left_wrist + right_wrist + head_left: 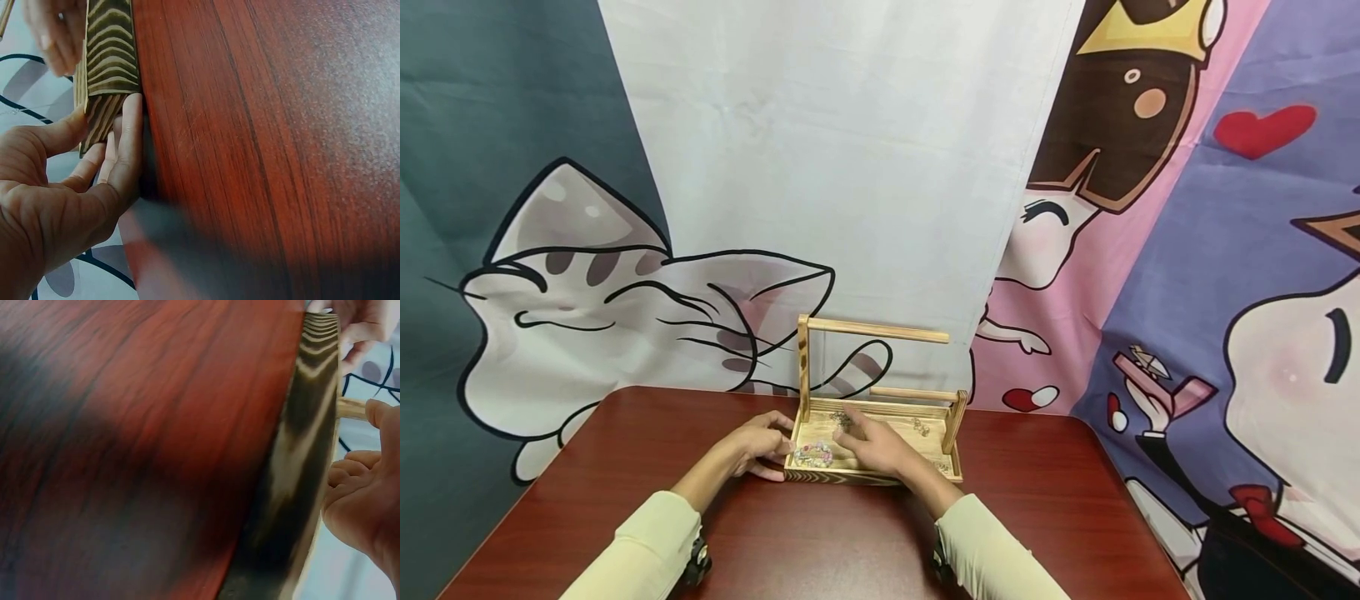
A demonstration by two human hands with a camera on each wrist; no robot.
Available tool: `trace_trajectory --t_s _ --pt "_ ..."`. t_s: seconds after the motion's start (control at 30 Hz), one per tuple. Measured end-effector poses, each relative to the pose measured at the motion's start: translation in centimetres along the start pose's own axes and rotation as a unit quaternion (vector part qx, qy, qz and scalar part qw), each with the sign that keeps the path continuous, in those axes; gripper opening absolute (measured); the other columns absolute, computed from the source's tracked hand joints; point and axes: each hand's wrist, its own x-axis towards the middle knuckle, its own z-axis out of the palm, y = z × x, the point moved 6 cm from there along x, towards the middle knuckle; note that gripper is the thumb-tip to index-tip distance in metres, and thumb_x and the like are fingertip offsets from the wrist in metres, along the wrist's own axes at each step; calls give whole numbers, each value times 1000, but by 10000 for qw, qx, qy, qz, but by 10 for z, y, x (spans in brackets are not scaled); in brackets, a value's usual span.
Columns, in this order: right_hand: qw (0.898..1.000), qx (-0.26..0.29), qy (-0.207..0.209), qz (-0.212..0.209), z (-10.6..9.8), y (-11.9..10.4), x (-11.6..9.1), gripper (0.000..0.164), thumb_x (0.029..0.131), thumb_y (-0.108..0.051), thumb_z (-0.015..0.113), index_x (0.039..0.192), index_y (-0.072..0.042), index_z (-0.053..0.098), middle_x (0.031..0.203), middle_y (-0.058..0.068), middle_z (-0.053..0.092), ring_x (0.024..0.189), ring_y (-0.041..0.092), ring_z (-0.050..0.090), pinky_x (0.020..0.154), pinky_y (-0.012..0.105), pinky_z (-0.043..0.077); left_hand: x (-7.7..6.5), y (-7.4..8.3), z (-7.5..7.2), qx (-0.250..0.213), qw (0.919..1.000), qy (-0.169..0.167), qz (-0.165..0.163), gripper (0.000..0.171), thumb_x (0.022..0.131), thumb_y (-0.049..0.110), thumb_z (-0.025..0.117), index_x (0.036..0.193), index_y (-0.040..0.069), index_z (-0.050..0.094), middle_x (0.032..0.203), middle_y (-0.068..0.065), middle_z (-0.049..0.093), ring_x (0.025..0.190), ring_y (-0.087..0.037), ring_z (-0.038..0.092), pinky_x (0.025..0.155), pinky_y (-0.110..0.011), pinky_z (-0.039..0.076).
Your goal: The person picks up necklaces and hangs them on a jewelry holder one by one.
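A wooden display tray (pixel 880 479) with low walls and upright bars stands on the table. My left hand (pixel 762 446) grips its left end; in the left wrist view, the thumb lies on the top rim and the fingers (pixel 128 144) go round the lower corner. My right hand (pixel 880 446) is over the tray's middle, its thumb and forefinger apart beside a small dark heap of jewellery (pixel 841 419). In the right wrist view, the other fingers (pixel 353 469) bend loosely inside the front wall. A pastel beaded bracelet (pixel 812 455) lies in the front left corner.
Small gold-coloured jewellery (pixel 921 427) lies in the tray's right part. A long upper bar (pixel 880 331) and a lower bar (pixel 913 394) span above the tray's back. The reddish-brown table (pixel 820 542) meets a printed cartoon curtain (pixel 850 167) behind.
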Motion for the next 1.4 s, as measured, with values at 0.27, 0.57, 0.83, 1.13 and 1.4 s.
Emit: trace_trajectory --t_s 0.27,0.57,0.83,1.13,1.4 --pt "9969 -724 -290 84 7 7 -2 72 116 -52 54 173 -10 44 171 18 56 155 43 57 134 59 45 -2 -1 -2 4 10000 19 14 48 100 -6 64 146 -3 49 118 -24 70 96 -29 75 75 -48 74" --pt "9869 -1579 -322 -108 11 -1 -1 63 117 -53 51 166 -14 54 167 20 59 148 42 65 129 55 52 -3 -1 -3 -24 10000 14 6 49 100 -6 64 146 -3 49 120 -24 70 96 -30 75 76 -48 74" --pt "9744 -2212 -359 -184 9 -5 -1 34 119 -49 50 123 -20 67 129 13 80 122 35 78 108 51 65 -3 -2 -2 -14 10000 51 15 49 101 -5 65 147 -3 49 120 -25 71 96 -28 74 75 -46 74" --pt "9650 -2539 -632 -152 3 -6 -7 31 120 -45 48 109 -22 65 126 11 80 126 36 76 111 51 63 -3 -2 -1 -9 10000 67 20 48 101 -4 65 147 -2 50 117 -23 71 96 -29 73 75 -46 74" --pt "9635 -2599 -619 -173 -10 -4 -20 32 121 -42 49 105 -20 64 130 12 80 128 38 76 109 54 63 -2 0 0 -16 10000 63 19 51 101 -4 66 149 -3 50 120 -24 71 95 -29 72 75 -45 74"
